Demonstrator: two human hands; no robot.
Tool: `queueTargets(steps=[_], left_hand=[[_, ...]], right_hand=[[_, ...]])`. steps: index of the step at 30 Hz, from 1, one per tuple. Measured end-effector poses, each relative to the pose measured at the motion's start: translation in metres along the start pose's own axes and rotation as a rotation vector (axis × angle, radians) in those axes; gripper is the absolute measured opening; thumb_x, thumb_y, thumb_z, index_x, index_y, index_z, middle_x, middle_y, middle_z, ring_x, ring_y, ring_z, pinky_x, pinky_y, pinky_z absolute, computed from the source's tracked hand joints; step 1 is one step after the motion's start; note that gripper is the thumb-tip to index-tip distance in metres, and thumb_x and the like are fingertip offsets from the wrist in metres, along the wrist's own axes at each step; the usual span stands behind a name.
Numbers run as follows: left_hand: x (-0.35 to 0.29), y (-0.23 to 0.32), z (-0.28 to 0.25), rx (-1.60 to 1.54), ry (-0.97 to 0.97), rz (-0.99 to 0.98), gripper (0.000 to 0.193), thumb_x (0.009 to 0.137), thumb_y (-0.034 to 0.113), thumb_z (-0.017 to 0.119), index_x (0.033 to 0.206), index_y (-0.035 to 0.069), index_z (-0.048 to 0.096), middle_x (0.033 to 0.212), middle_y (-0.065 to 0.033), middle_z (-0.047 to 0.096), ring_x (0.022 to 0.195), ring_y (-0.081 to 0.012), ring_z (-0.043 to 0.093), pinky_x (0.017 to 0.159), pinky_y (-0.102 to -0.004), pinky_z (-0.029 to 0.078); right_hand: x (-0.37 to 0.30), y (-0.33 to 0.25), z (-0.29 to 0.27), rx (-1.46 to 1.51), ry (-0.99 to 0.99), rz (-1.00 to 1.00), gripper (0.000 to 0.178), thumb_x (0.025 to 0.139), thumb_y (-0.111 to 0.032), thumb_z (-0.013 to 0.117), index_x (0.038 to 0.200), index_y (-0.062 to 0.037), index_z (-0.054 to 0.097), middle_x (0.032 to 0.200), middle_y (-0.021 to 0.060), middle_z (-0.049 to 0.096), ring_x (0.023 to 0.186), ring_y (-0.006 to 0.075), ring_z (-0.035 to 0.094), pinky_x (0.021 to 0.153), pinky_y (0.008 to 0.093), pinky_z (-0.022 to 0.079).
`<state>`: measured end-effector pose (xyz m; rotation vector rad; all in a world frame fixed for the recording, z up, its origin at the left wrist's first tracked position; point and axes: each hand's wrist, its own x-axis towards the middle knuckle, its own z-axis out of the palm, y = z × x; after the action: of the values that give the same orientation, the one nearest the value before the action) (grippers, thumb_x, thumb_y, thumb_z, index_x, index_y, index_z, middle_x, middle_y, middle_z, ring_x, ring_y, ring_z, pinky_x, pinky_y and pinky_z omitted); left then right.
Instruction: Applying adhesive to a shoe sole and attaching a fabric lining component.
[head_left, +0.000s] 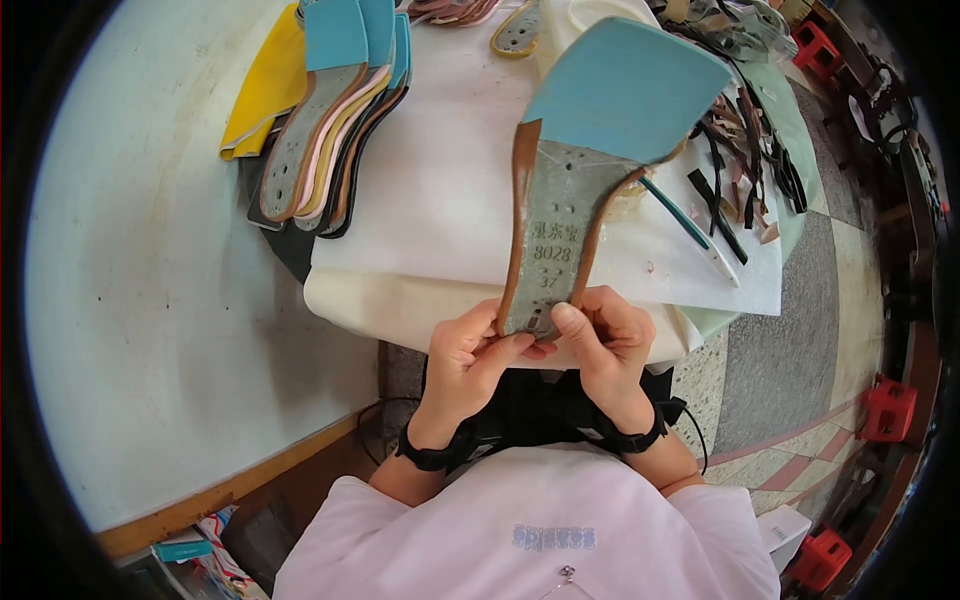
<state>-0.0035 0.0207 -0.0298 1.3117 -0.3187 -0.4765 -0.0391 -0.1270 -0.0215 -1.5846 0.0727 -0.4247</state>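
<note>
A shoe insole stands up from my two hands, its wide blue toe part away from me. Its grey underside has small holes and stamped marks, and brown trim wraps its edges. My left hand pinches the heel end from the left, thumb on the edge. From the right, my right hand grips the same end with its thumb on the grey face. Fingers of both hands are partly hidden behind the heel. At the left of the table lies a stack of similar insoles with brown, pink, yellow and black edges.
White sheeting covers the table. A teal-and-white pen-like tool lies right of the insole, beside dark and brown scrap strips. Yellow material sits behind the stack. A pale wall closes the left; red stools stand at right.
</note>
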Motion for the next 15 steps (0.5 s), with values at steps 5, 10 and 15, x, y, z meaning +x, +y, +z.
queueTargets(steps=[5, 10, 15], left_hand=[[0.001, -0.001, 0.001, 0.003, -0.018, -0.008, 0.031, 0.084, -0.01, 0.047, 0.115, -0.008, 0.051, 0.095, -0.0133, 0.064, 0.083, -0.0191, 0.065, 0.075, -0.0284, 0.054], [0.003, 0.001, 0.003, 0.147, -0.08, 0.018, 0.03, 0.084, -0.009, 0.049, 0.114, -0.008, 0.052, 0.091, -0.0126, 0.065, 0.08, -0.0175, 0.065, 0.073, -0.0273, 0.054], [0.003, 0.005, 0.002, 0.115, -0.086, -0.031, 0.029, 0.083, -0.009, 0.05, 0.112, -0.01, 0.053, 0.088, -0.0126, 0.065, 0.076, -0.0168, 0.065, 0.069, -0.0263, 0.053]], right_hand=[[-0.002, 0.006, -0.001, 0.159, 0.033, 0.069, 0.015, 0.087, -0.009, 0.06, 0.078, 0.0022, 0.056, 0.059, -0.001, 0.054, 0.052, 0.0009, 0.044, 0.043, 0.0165, 0.032], [0.003, 0.012, -0.006, 0.272, 0.127, 0.086, 0.02, 0.091, -0.013, 0.056, 0.076, 0.0003, 0.054, 0.062, -0.0039, 0.049, 0.055, 0.0006, 0.04, 0.046, 0.0174, 0.03], [0.008, 0.008, -0.008, 0.361, 0.112, 0.143, 0.024, 0.092, -0.015, 0.055, 0.072, -0.0018, 0.051, 0.063, -0.0054, 0.047, 0.055, 0.0005, 0.034, 0.046, 0.0184, 0.026]])
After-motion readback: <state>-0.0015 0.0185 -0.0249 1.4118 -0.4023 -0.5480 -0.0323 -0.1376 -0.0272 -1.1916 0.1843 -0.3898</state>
